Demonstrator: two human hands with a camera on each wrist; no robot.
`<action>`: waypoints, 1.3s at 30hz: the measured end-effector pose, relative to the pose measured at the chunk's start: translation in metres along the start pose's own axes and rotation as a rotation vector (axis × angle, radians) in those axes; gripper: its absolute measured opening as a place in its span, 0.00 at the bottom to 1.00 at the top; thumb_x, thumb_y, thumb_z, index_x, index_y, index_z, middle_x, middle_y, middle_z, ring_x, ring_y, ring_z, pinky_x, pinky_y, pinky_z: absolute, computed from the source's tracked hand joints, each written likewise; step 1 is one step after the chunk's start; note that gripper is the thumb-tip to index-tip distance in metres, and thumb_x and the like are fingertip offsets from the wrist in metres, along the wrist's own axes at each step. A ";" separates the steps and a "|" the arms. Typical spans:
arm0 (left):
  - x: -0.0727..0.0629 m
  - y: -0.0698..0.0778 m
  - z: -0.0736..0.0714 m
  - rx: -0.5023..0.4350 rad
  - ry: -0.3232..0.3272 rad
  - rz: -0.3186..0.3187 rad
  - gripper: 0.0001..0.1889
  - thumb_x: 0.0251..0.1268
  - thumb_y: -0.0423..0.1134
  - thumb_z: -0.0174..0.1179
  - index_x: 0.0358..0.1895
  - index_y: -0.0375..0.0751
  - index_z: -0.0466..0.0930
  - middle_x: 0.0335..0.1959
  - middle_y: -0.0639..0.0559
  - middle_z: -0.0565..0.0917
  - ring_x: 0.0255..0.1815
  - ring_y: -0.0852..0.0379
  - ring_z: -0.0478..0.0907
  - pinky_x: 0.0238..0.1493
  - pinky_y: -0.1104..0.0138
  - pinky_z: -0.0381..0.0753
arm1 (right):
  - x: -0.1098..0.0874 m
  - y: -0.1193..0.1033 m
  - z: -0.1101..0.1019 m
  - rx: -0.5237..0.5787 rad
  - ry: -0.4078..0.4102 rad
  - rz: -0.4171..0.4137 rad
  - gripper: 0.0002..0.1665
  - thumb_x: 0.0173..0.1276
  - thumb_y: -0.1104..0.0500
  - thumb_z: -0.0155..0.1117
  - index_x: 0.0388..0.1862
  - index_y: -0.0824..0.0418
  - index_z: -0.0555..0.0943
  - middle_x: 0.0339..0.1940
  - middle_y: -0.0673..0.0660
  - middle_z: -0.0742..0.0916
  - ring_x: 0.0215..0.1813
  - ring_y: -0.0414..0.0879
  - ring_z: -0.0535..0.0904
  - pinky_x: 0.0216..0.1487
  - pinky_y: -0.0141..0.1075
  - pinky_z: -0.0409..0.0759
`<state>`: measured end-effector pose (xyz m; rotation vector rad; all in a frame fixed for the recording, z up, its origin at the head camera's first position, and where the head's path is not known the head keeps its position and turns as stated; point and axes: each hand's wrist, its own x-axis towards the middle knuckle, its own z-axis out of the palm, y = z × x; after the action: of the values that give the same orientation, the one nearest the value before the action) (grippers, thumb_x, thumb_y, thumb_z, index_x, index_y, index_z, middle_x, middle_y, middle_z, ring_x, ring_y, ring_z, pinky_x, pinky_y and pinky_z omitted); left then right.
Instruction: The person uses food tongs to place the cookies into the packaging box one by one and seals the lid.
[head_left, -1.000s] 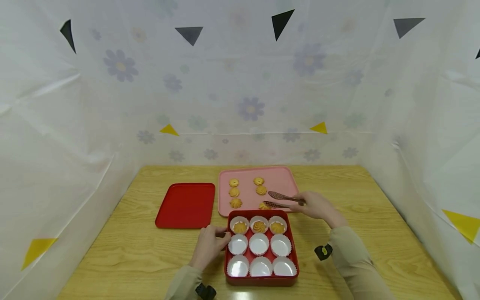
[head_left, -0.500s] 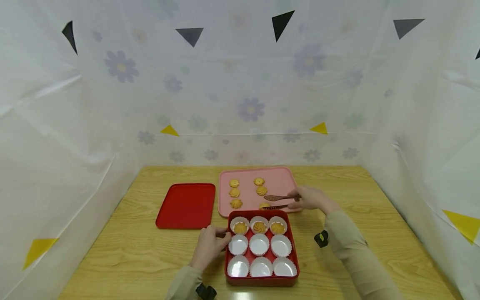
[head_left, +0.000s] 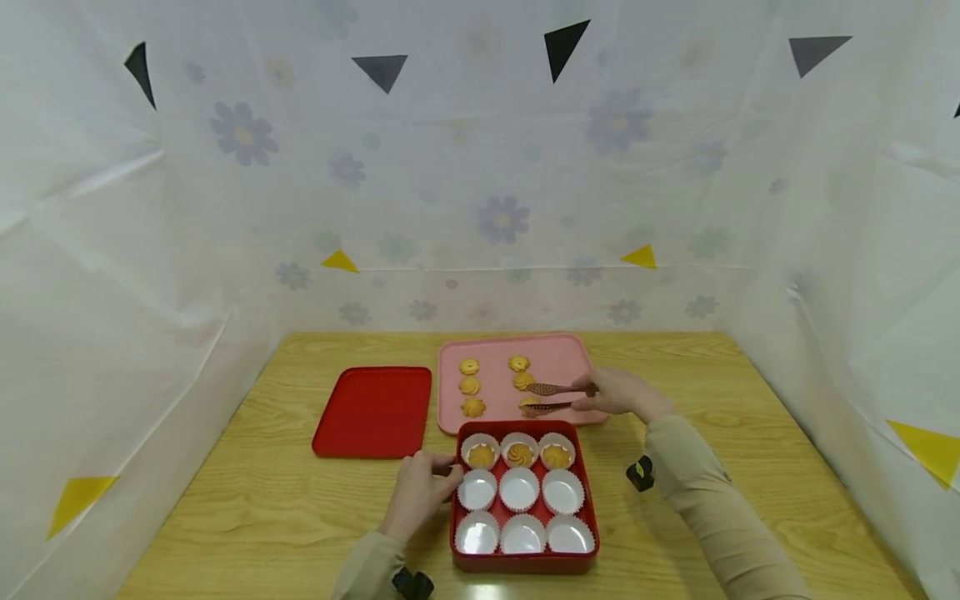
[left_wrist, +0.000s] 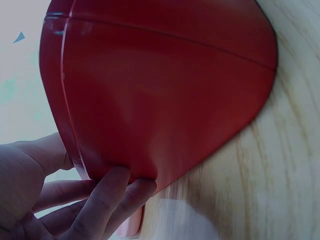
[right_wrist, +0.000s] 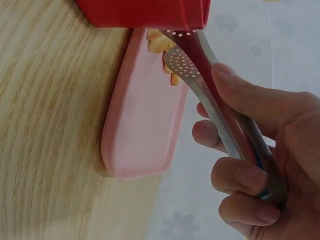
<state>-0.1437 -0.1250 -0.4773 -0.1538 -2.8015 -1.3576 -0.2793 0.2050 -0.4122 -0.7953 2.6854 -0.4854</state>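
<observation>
My left hand [head_left: 414,493] holds the left wall of a red square box [head_left: 525,564]; in the left wrist view its fingertips [left_wrist: 142,189] lie against the outer wall. White paper cups [head_left: 519,489] fill the box in three rows, and the far row holds cookies [head_left: 521,454]. My right hand [head_left: 621,392] grips metal tongs [right_wrist: 212,107] with perforated ends. Their two arms stand apart over the pink tray [head_left: 558,354], at the near piped cookie [head_left: 528,402] of its right column. In the right wrist view the box hides part of the tong tips.
More cookies [head_left: 469,385] lie in a left column on the pink tray, right behind the box. A flat red tray [head_left: 372,412] rests on the wooden table [head_left: 262,492] to the left. A patterned white sheet [head_left: 450,167] hangs behind.
My right hand has moved a little left and away from me, bringing the tongs over the near cookie. The left hand and box have stayed put.
</observation>
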 end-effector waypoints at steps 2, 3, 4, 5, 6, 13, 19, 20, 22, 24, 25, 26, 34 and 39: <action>0.000 0.001 0.000 -0.004 0.000 0.000 0.15 0.59 0.36 0.64 0.48 0.32 0.88 0.35 0.44 0.91 0.34 0.59 0.85 0.33 0.70 0.81 | 0.000 0.000 0.000 0.004 0.006 0.017 0.23 0.71 0.51 0.65 0.57 0.66 0.84 0.38 0.55 0.87 0.36 0.44 0.74 0.38 0.39 0.72; 0.000 0.001 0.000 -0.004 0.000 0.000 0.15 0.59 0.36 0.64 0.48 0.32 0.88 0.34 0.44 0.91 0.34 0.59 0.85 0.33 0.70 0.81 | 0.000 0.000 0.001 0.011 0.007 0.020 0.23 0.71 0.51 0.65 0.56 0.66 0.84 0.38 0.54 0.87 0.36 0.44 0.73 0.38 0.39 0.71; 0.000 0.001 0.000 -0.005 0.001 0.003 0.15 0.59 0.36 0.64 0.48 0.32 0.88 0.34 0.44 0.91 0.34 0.59 0.85 0.33 0.70 0.81 | 0.000 0.000 0.001 0.018 0.007 0.026 0.22 0.71 0.51 0.65 0.56 0.65 0.84 0.37 0.54 0.87 0.35 0.44 0.73 0.37 0.38 0.71; 0.000 0.001 0.000 -0.005 0.001 0.006 0.15 0.59 0.36 0.64 0.48 0.32 0.88 0.34 0.44 0.91 0.34 0.59 0.85 0.33 0.70 0.81 | 0.000 0.000 0.000 0.019 0.007 0.023 0.22 0.71 0.51 0.65 0.56 0.65 0.84 0.38 0.54 0.87 0.35 0.44 0.73 0.37 0.38 0.71; 0.000 0.001 0.000 -0.005 0.002 0.006 0.15 0.59 0.36 0.64 0.48 0.32 0.88 0.34 0.44 0.91 0.34 0.59 0.85 0.33 0.70 0.81 | 0.000 0.000 0.000 0.019 0.007 0.021 0.22 0.70 0.51 0.65 0.55 0.65 0.85 0.37 0.54 0.87 0.35 0.43 0.73 0.37 0.38 0.70; 0.000 0.001 0.000 -0.002 0.003 0.002 0.15 0.59 0.36 0.64 0.48 0.31 0.88 0.35 0.44 0.91 0.34 0.59 0.85 0.33 0.70 0.81 | 0.003 0.004 0.001 -0.003 -0.004 0.029 0.24 0.69 0.50 0.67 0.57 0.65 0.84 0.41 0.56 0.88 0.38 0.44 0.76 0.39 0.40 0.74; 0.000 0.002 0.000 -0.010 -0.007 -0.001 0.15 0.60 0.36 0.64 0.48 0.32 0.88 0.36 0.43 0.91 0.35 0.58 0.85 0.33 0.70 0.82 | 0.007 0.006 0.002 -0.007 -0.021 0.032 0.25 0.68 0.51 0.68 0.58 0.65 0.84 0.44 0.58 0.88 0.40 0.45 0.78 0.42 0.41 0.77; 0.000 0.002 -0.001 -0.011 -0.008 -0.001 0.15 0.60 0.36 0.64 0.48 0.32 0.88 0.36 0.43 0.91 0.35 0.58 0.85 0.33 0.69 0.82 | 0.008 0.007 0.002 -0.005 -0.025 0.033 0.25 0.68 0.51 0.68 0.58 0.64 0.84 0.44 0.57 0.88 0.40 0.45 0.78 0.41 0.41 0.77; 0.000 0.002 -0.001 -0.012 -0.007 0.001 0.15 0.60 0.36 0.64 0.48 0.32 0.88 0.36 0.44 0.91 0.35 0.58 0.85 0.33 0.70 0.82 | 0.009 0.007 0.003 -0.001 -0.031 0.035 0.24 0.68 0.51 0.68 0.58 0.64 0.84 0.42 0.56 0.88 0.38 0.44 0.77 0.40 0.39 0.75; -0.001 0.002 0.000 -0.012 -0.005 -0.001 0.16 0.60 0.36 0.64 0.48 0.31 0.88 0.36 0.43 0.91 0.35 0.58 0.85 0.33 0.70 0.82 | 0.009 0.007 0.002 -0.003 -0.035 0.034 0.24 0.68 0.51 0.68 0.58 0.64 0.84 0.41 0.56 0.88 0.37 0.44 0.76 0.39 0.38 0.75; -0.001 0.002 0.000 -0.011 -0.003 0.000 0.15 0.60 0.36 0.64 0.48 0.31 0.88 0.35 0.43 0.91 0.35 0.58 0.85 0.33 0.70 0.82 | 0.009 0.007 0.002 0.000 -0.036 0.040 0.24 0.68 0.51 0.68 0.58 0.64 0.84 0.41 0.56 0.88 0.37 0.43 0.76 0.39 0.38 0.74; -0.001 0.002 0.000 -0.010 -0.002 0.001 0.15 0.60 0.36 0.64 0.48 0.31 0.88 0.35 0.43 0.91 0.35 0.58 0.85 0.33 0.70 0.81 | 0.009 0.007 0.002 0.000 -0.036 0.039 0.24 0.68 0.51 0.68 0.57 0.64 0.84 0.41 0.56 0.88 0.37 0.44 0.76 0.39 0.38 0.74; -0.001 0.001 0.000 -0.008 0.008 0.005 0.15 0.60 0.35 0.63 0.47 0.30 0.88 0.35 0.43 0.91 0.35 0.58 0.85 0.34 0.71 0.81 | 0.008 0.005 0.002 -0.015 -0.030 0.029 0.24 0.69 0.50 0.67 0.57 0.64 0.85 0.42 0.56 0.89 0.39 0.44 0.79 0.41 0.42 0.78; -0.001 0.001 0.000 -0.007 0.009 0.002 0.15 0.59 0.35 0.64 0.47 0.30 0.88 0.35 0.43 0.91 0.35 0.57 0.85 0.34 0.70 0.81 | 0.008 0.005 0.003 -0.013 -0.017 0.031 0.24 0.69 0.49 0.67 0.56 0.63 0.85 0.42 0.56 0.89 0.39 0.44 0.79 0.41 0.42 0.78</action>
<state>-0.1426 -0.1245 -0.4762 -0.1495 -2.7885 -1.3645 -0.2867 0.2040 -0.4181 -0.7574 2.6840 -0.4521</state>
